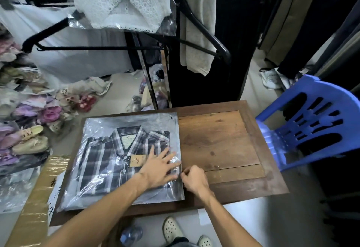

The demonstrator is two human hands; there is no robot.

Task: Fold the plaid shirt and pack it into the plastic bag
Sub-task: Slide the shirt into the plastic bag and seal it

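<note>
On a wooden table (224,141), one folded plaid shirt (109,159) lies inside one clear plastic bag (132,122). One left hand (158,166) presses flat on it, fingers spread wide; one right hand (194,178) pinches the bag's right edge. One blue plastic chair (311,122) stands just beside the table.

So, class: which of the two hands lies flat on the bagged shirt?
The left hand, fingers spread on the plastic bag; the right hand pinches the bag's edge.
</note>
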